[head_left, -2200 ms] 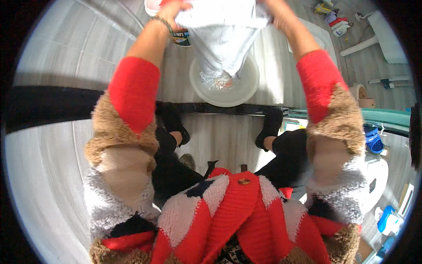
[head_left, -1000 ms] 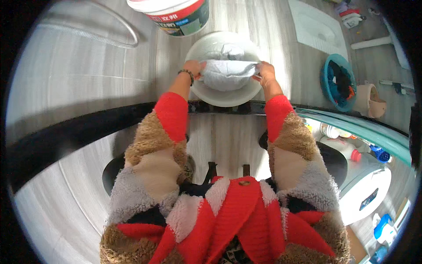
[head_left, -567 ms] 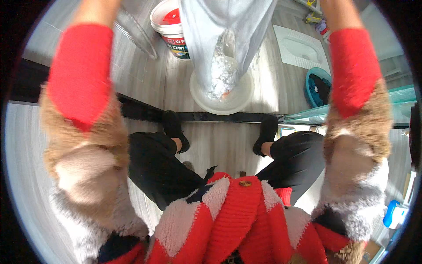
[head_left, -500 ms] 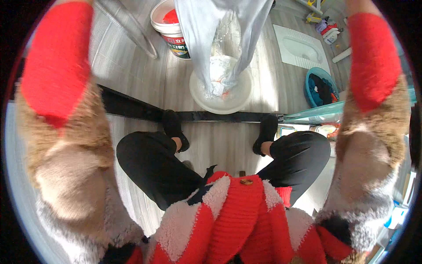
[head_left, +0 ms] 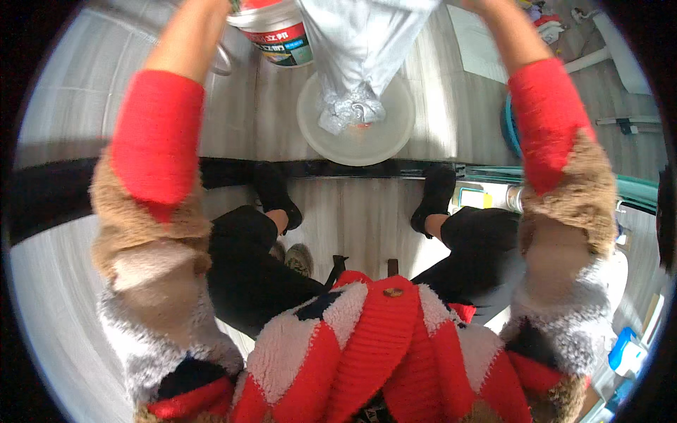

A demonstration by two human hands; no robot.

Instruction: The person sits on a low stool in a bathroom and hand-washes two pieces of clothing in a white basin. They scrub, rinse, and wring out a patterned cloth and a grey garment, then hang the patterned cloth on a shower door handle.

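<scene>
A wet light-grey garment (head_left: 367, 42) hangs down from beyond the upper edge. Its lower end bunches up in a pale translucent basin (head_left: 395, 130) on the floor. Both my arms reach forward, one on each side of the cloth, in red and brown fuzzy sleeves. The forearms run out of view at the top, so my left hand and my right hand are cut off. What they grip is hidden, with the garment nearest to them.
A white bucket (head_left: 275, 35) with something red inside stands left of the basin. To the right are a white floor slab (head_left: 479, 42) and a blue tub (head_left: 511, 127), partly behind my right arm. A black sill (head_left: 338, 169) crosses the floor before my feet.
My arms have come closer together. The garment's two hanging parts, apart before with a gap between them, now hang together, lower end bunched. The view has tilted down slightly.
</scene>
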